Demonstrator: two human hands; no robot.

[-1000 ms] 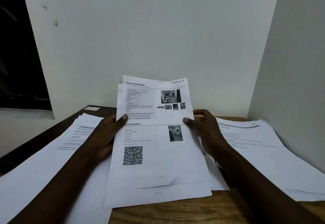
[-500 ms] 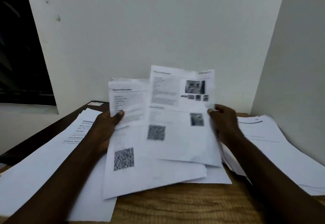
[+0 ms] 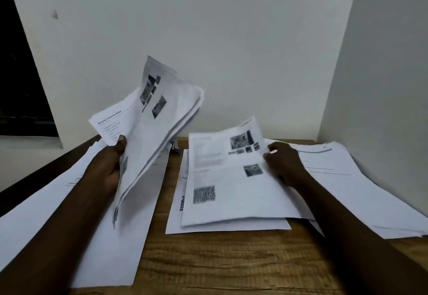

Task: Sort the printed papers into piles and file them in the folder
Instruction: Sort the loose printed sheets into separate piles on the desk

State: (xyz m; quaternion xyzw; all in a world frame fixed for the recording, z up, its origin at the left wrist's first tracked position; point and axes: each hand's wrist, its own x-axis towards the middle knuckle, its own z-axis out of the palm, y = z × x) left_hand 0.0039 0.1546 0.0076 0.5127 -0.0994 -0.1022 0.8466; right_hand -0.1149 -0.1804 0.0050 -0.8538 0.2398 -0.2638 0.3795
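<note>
Papers: lying in three piles on table (image 3: pixel 220 267), plus one sheaf and one loose sheet in the hands.
Sheaf (image 3: pixel 157 132): being held up off the table at a tilt, fanning at the far edge; several sheets, too close-packed for counting.
Left hand (image 3: pixel 111 167): gripping sheaf by its near left edge, pressing the thumb on the printed face.
Sheet (image 3: pixel 227 179): one, showing photos and one QR code, lying over middle pile, curling up at the right edge.
Right hand (image 3: pixel 283 165): clamping sheet at that right edge.
Hands: two, working well apart, each holding paper.
Middle pile (image 3: pixel 178 220): lying flat under sheet, at least two sheets showing.
Left pile (image 3: pixel 34 220): spreading out under the left forearm.
Right pile (image 3: pixel 347 179): lying near the right wall, beyond right hand.
Small object (image 3: pixel 175 149): one, sitting at the table's back between sheaf and middle pile; too blurred for naming.
</note>
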